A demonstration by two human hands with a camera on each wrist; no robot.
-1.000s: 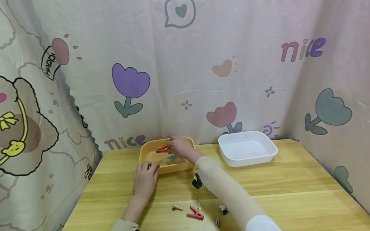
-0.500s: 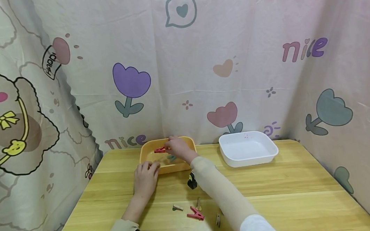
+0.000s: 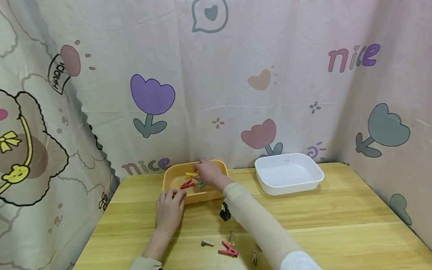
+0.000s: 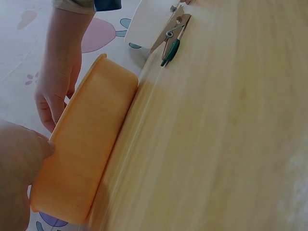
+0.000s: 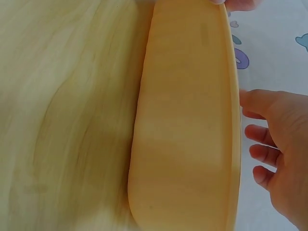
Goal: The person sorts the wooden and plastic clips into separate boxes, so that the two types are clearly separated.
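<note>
My left hand (image 3: 169, 208) grips the near rim of a yellow plastic bin (image 3: 201, 197), thumb at the rim in the left wrist view. My right hand (image 3: 211, 174) reaches into the bin from the right. At its fingertips a yellow clothespin (image 3: 191, 174) sticks out to the left, pinched there. A red clothespin (image 3: 187, 184) and a teal clothespin (image 3: 201, 184) lie inside the bin below. In the right wrist view the bin wall (image 5: 187, 115) hides the fingertips' work; the other fingers curl loosely.
A white bin (image 3: 289, 176) stands at the back right. On the table nearer me lie a red clothespin (image 3: 228, 249), a small wooden clothespin with green (image 3: 207, 242), another with yellow (image 3: 231, 238) and a plain one (image 3: 254, 257). A patterned curtain (image 3: 213, 90) hangs behind.
The red clothespin, at my right fingertips before, now lies lower in the bin. A yellow clothespin shows at those fingertips instead. My left hand keeps its place on the rim.
</note>
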